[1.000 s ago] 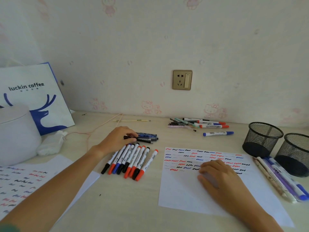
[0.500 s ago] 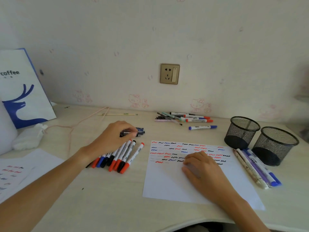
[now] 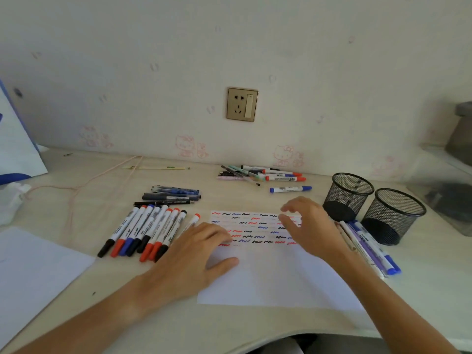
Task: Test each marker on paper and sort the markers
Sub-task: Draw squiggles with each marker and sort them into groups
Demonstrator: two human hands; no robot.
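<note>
Pale desk (image 3: 76, 297) against a stickered wall: that is my workspace. Near its front edge lies the test paper (image 3: 268, 277), squiggles filling its far half. My left hand (image 3: 194, 259) rests flat on the paper's left edge, fingers loose, holding nothing. My right hand (image 3: 309, 226) hovers over the squiggles, fingers spread and empty. I judge I am between markers: the tested row (image 3: 150, 231) lies left of the paper, and an untested blue marker (image 3: 290, 189) waits toward the back edge. Next I need a reach there, then uncapping. 2 mesh cups (image 3: 348, 196) stand at the right.
</note>
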